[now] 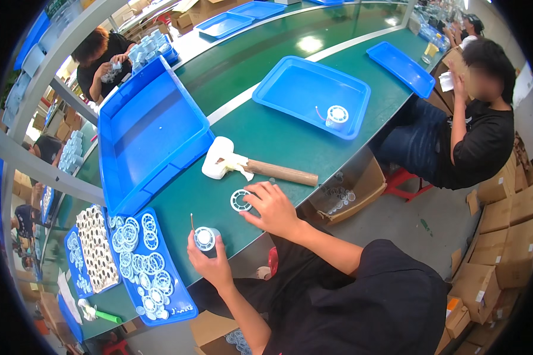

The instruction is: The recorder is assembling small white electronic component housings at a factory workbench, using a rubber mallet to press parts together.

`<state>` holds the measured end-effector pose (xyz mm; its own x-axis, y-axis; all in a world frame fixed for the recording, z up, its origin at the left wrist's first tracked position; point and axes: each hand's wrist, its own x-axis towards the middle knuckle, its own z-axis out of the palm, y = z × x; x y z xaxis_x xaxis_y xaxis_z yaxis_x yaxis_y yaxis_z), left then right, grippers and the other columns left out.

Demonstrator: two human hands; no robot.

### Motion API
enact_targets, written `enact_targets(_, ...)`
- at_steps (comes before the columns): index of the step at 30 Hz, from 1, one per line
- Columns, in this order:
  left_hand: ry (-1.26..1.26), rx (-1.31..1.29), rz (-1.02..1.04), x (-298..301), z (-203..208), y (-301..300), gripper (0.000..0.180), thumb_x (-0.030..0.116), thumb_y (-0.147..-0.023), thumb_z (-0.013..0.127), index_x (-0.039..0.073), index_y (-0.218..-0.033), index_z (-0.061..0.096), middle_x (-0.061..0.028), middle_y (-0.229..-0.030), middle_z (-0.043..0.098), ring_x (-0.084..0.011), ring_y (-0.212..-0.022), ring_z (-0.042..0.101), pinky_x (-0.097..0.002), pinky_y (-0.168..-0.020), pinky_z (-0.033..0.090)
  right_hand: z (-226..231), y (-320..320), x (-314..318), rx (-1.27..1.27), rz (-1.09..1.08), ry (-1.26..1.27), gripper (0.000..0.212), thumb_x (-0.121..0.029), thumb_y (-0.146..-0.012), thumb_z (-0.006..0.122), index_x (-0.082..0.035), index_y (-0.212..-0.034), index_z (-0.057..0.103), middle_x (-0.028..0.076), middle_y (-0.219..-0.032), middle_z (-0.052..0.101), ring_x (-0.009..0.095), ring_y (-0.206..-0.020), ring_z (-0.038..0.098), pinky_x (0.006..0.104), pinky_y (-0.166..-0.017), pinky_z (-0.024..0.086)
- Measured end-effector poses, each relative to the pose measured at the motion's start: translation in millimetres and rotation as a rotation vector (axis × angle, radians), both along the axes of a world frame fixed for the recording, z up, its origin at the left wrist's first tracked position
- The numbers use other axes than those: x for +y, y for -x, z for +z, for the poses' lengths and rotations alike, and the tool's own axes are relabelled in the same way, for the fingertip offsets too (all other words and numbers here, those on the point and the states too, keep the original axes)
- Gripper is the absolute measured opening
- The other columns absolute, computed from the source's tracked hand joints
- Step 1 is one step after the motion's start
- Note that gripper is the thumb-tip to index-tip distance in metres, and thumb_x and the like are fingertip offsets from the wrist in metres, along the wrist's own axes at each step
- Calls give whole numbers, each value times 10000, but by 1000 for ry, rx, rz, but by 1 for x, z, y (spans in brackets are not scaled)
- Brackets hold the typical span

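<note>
"White-capped cylinder [204, 238] — where is it?"

"In the left hand [214, 269], fingers curled round its sides, near the edge of the green table [183, 190]."

"And the right hand [275, 210]?"

"Thumb and fingertips at a white slotted ring [233, 201] — whether gripping it, I can't tell."

"Beyond that?"

"A white-headed, wooden-handled mallet [269, 170]."

Just above the right hand [272, 208], near the centre of the frame, a mallet [281, 171] blocks a low path upward; its head sits close beside the corner of the deep blue bin [151, 121], which walls off the upper left. A parts-laden tray [182, 296] bounds the lower left. Bare green tabletop [266, 133] opens between the mallet and the shallow tray [299, 80] at upper centre-right.
</note>
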<state>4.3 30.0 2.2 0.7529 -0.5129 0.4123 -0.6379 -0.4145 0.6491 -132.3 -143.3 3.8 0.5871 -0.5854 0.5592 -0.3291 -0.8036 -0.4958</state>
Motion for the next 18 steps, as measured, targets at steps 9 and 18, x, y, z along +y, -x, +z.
enact_targets(9, 1, -1, -4, 0, -1, -1, 611, 255, -916, 785, 34, -1432, 542, -200, -1339, 630, -402, -1233, 600, -470, -1056, 456, 1, 0, 0, 11, -5, 6, 305, -299, -837, 820, -86, -1026, 712, 89, -1227, 678, 290, -1158, 616, 430, -925, 507)
enact_targets(18, 0, 29, -10, 0, 2, 1, 611, 264, -921, 782, 40, -1436, 542, -202, -1336, 629, -396, -1238, 595, -471, -1060, 449, 0, 0, 0, 19, -3, 1, 308, -298, -839, 820, -80, -1027, 712, 96, -1231, 675, 297, -1158, 614, 434, -941, 505)
